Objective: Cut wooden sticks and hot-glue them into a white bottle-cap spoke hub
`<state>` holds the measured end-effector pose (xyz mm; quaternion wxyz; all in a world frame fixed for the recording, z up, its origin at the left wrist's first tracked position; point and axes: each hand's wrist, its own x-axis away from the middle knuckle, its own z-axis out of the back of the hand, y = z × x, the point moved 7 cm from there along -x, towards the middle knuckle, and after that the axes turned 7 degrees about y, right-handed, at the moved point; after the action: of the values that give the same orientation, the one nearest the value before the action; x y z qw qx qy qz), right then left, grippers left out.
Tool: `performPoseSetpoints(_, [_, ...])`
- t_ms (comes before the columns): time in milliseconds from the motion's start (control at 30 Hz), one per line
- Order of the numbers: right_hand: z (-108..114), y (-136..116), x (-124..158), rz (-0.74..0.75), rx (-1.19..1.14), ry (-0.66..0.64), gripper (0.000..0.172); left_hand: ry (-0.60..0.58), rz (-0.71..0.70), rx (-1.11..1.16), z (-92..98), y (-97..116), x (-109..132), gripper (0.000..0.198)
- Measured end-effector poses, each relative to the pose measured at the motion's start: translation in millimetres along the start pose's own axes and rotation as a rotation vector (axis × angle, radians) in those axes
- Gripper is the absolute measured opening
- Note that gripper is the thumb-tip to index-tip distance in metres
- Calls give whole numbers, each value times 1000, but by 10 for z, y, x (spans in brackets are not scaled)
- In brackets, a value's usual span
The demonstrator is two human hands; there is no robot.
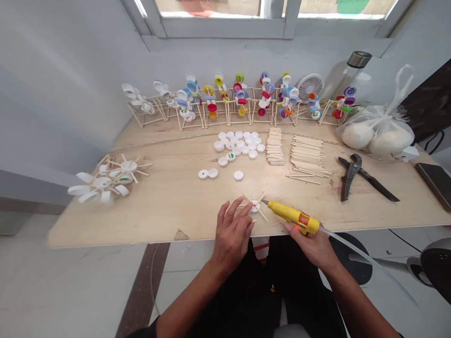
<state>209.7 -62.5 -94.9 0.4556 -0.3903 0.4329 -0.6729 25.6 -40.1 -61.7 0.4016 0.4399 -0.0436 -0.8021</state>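
Observation:
My right hand [315, 246] grips a yellow hot glue gun [291, 214] with a red light on it and a clear glue stick trailing from its back. The nozzle points left, close to a white bottle cap [255, 206] on the table. Thin wooden sticks [261, 214] radiate from that cap like spokes. My left hand [232, 230] holds this piece from the left, its index fingertip on the sticks and its thumb lower down near the table edge; the other fingers are bent and slightly apart. Part of the piece is hidden under my fingers.
White caps [238, 175] lie scattered and grouped mid-table. Cut sticks [306, 156] are stacked to their right, beside black cutters [352, 176]. Finished cap wheels [102, 183] sit far left. Small stick stands with colourful caps [241, 101] line the back. A bag [380, 131] and phone [435, 183] are right.

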Motion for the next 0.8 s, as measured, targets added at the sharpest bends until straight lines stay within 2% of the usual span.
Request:
performPoseSetpoints(67, [26, -41, 12, -3, 22, 26, 33, 59, 115, 115, 99, 18, 9, 11])
performPoseSetpoints(133, [41, -82, 24, 8, 41, 46, 34, 58, 332, 297, 129, -8, 46, 8])
performPoseSetpoints(200, [36, -116, 37, 27, 40, 54, 34, 0, 646, 521, 64, -66, 128, 6])
performPoseSetpoints(267, [32, -128, 51, 35, 23, 76, 36, -62, 955, 723, -38, -92, 235, 14])
performPoseSetpoints(300, [25, -127, 58, 35, 14, 80, 37, -83, 1070, 802, -80, -88, 276, 18])
performPoseSetpoints(367, [1, -117, 73, 35, 1, 66, 35, -130, 1199, 904, -147, -63, 322, 23])
performPoseSetpoints(500, [-37, -99, 98, 62, 30, 11, 27, -259, 1230, 969, -241, -23, 363, 26])
performPoseSetpoints(633, [-6, -69, 120, 80, 53, 22, 27, -308, 1231, 956, -251, -122, 364, 30])
performPoseSetpoints(800, [41, -12, 141, 21, 48, 71, 33, -394, 1085, 863, -249, -392, 87, 29])
